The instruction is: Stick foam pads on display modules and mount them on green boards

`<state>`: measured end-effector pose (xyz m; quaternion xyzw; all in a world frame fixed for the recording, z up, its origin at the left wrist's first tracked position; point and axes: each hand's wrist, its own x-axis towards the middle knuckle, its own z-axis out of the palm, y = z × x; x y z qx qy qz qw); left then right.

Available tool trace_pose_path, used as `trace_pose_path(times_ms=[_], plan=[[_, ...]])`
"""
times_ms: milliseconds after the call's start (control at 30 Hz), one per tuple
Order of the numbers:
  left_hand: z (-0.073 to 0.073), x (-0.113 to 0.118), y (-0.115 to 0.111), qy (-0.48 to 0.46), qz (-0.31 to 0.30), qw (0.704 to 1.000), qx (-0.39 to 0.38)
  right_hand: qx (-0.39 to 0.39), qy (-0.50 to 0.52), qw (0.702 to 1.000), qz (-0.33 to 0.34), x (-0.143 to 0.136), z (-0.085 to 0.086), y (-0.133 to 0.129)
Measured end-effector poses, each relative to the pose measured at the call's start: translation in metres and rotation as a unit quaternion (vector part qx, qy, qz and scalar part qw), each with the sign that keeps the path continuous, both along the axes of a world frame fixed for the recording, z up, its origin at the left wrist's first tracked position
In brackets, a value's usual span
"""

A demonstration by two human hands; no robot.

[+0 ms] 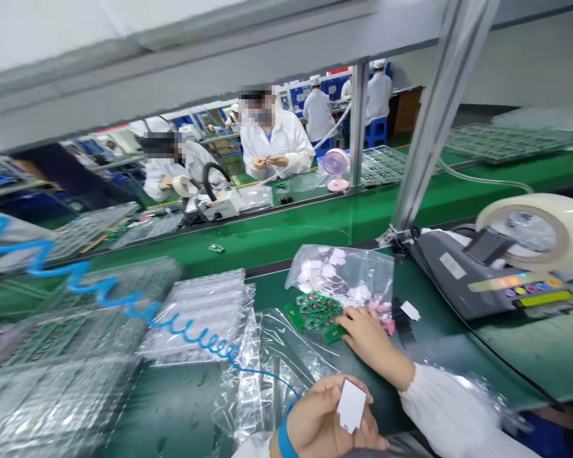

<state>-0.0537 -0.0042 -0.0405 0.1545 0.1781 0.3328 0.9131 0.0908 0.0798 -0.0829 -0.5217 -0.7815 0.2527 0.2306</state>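
My left hand (pixel 332 413), with a blue wrist strap (pixel 286 436) around the wrist, holds a small white card-like piece (pixel 352 405) with a notched lower edge. Farther forward, my right hand (pixel 367 337) has its fingertips on a green board piece (pixel 334 333) beside a pile of small green circuit boards (pixel 318 306). Another green piece (pixel 294 316) lies at the pile's left. Behind the pile rests a clear bag (pixel 344 273) with white pieces inside. Pink pieces (pixel 386 323) are just beyond my right hand.
Clear trays (pixel 76 375) are stacked at the left, beside plastic bags (pixel 198 315). A coiled blue cord (pixel 172 321) crosses above them. A tape dispenser (pixel 477 273) stands at the right, near a metal post (pixel 424 127). People in white work across the green conveyor (pixel 277 232).
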Motion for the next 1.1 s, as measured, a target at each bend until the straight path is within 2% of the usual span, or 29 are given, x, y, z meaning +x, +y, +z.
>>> trace_pose_path(times_ms=[133, 267, 367, 467, 567, 667, 800, 867, 967, 1033, 1100], plan=[[0.002, -0.007, 0.003, 0.013, 0.026, 1.0, 0.007, 0.019, -0.043, 0.998, 0.042, 0.002, -0.012, -0.006], [0.007, -0.015, 0.009, 0.03, 0.058, 0.998, 0.009, 0.023, -0.037, 0.995, 0.088, 0.024, -0.039, -0.027], [0.009, -0.016, 0.012, 0.034, 0.055, 0.998, 0.0, 0.032, -0.039, 0.998, 0.037, 0.038, -0.056, -0.043], [0.011, -0.012, 0.014, 0.02, 0.048, 0.998, -0.029, 0.026, -0.041, 0.999, 0.001, 0.043, -0.054, -0.053], [0.015, -0.006, 0.016, -0.001, 0.032, 0.998, -0.045, 0.001, -0.046, 0.999, 0.008, 0.04, -0.04, -0.057], [0.022, 0.001, 0.018, -0.02, 0.019, 0.998, -0.053, -0.015, -0.052, 0.998, -0.013, 0.037, -0.029, -0.058], [0.031, 0.011, 0.018, -0.027, 0.013, 0.997, -0.066, -0.021, -0.019, 0.999, -0.032, 0.051, -0.012, -0.056], [0.035, 0.015, 0.018, -0.019, 0.012, 0.997, -0.068, -0.016, 0.008, 0.999, -0.049, 0.067, 0.006, -0.057], [0.038, 0.022, 0.019, 0.014, -0.013, 0.996, -0.085, 0.035, 0.067, 0.995, -0.059, 0.091, 0.046, -0.061], [0.039, 0.028, 0.019, 0.038, -0.049, 0.993, -0.105, 0.127, 0.127, 0.984, 0.007, 0.1, 0.075, -0.064], [0.04, 0.033, 0.019, 0.059, -0.084, 0.988, -0.118, 0.177, 0.144, 0.968, 0.102, 0.101, 0.099, -0.066]])
